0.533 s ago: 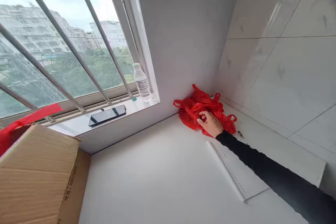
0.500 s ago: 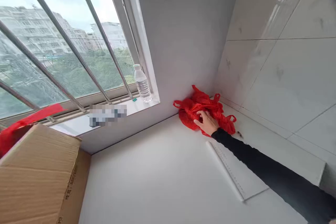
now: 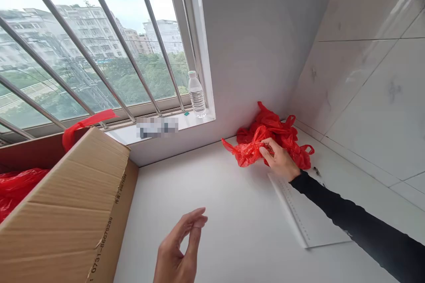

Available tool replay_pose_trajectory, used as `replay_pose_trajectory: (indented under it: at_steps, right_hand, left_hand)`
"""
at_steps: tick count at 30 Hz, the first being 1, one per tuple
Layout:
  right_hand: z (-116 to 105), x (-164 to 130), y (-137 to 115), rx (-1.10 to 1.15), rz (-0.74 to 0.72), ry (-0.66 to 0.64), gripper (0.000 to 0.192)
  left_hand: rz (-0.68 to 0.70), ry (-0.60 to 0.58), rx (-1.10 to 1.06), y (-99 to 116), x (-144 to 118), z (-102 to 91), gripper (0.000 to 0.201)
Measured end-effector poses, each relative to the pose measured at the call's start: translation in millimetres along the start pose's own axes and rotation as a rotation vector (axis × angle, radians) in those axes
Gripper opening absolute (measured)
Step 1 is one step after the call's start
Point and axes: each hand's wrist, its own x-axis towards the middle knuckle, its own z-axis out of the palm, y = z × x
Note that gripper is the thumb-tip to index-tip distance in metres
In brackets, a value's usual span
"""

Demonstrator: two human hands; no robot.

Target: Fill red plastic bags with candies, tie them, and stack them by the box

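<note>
At the edge of a crumpled heap of red plastic bags (image 3: 275,126), my right hand (image 3: 280,159) pinches one red plastic bag (image 3: 247,152) between thumb and fingers. That bag reaches out to the left of the heap and seems partly lifted. My left hand (image 3: 179,247) is over the white table at the lower middle, with thumb and fingertips brought together and nothing visible between them. A white spiral-edged notebook or pad (image 3: 318,225) lies flat under my right forearm.
A cardboard box (image 3: 66,212) with red plastic bags (image 3: 20,185) inside stands at the left. On the windowsill (image 3: 128,136) are a clear water bottle (image 3: 197,97) and a blurred-out object (image 3: 157,127). A small dark item (image 3: 316,171) lies right of the heap. Barred window and walls border the table.
My left hand has come into view from below. My right hand has pulled part of a red bag out to the left of the heap. The view has shifted left, showing more of the box.
</note>
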Motion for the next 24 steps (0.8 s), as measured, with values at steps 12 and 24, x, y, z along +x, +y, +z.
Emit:
replay_pose_trajectory:
  at_steps: [12, 24]
  right_hand:
    - [4, -146, -21, 0.623, 0.276, -0.599, 0.017]
    - [24, -170, -22, -0.165, -0.280, -0.394, 0.019]
  left_hand:
    - [0.305, -0.128, 0.324, -35, -45, 99.8, 0.018]
    - [0.331, -0.191, 0.319, -31, -50, 116.2, 0.016]
